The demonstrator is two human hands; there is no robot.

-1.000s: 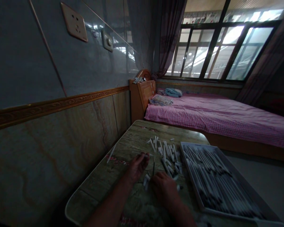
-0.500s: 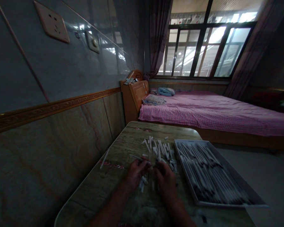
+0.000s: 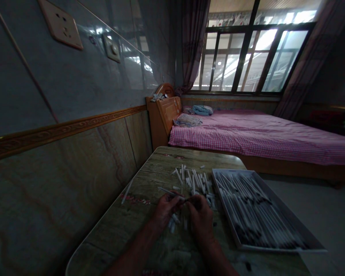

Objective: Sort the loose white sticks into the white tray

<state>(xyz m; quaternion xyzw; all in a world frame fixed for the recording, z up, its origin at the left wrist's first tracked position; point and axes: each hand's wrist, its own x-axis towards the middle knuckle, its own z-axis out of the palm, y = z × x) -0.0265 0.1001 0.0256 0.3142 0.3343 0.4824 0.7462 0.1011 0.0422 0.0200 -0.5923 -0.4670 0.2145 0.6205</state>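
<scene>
1. Holding a thin white stick (image 3: pixel 169 192) just above the table (image 3: pixel 123 230), the left hand (image 3: pixel 164 210) pinches it near its middle. The right hand (image 3: pixel 200 217) is drawn in close, fingertips at the stick's near end. The room is too dim for us to tell whether the right hand truly grips.
2. We judge this fine work goes best with both sets of fingertips close together, wrists low over the table, and the stick kept level.
3. The stick's long axis runs slantwise. Its free end points away and to the left, toward the wall (image 3: pixel 60 172), and its near end points at the right hand.
4. Just beyond the hands we see a loose heap of short white pieces (image 3: pixel 196 183). A few more lie under the hands.
5. To the right sits a shallow tray (image 3: pixel 276 249) filled with long sticks (image 3: pixel 247 207).
6. A lone stick (image 3: pixel 127 190) lies well apart on the left.
7. A bed (image 3: pixel 261 138) stands beyond.
</scene>
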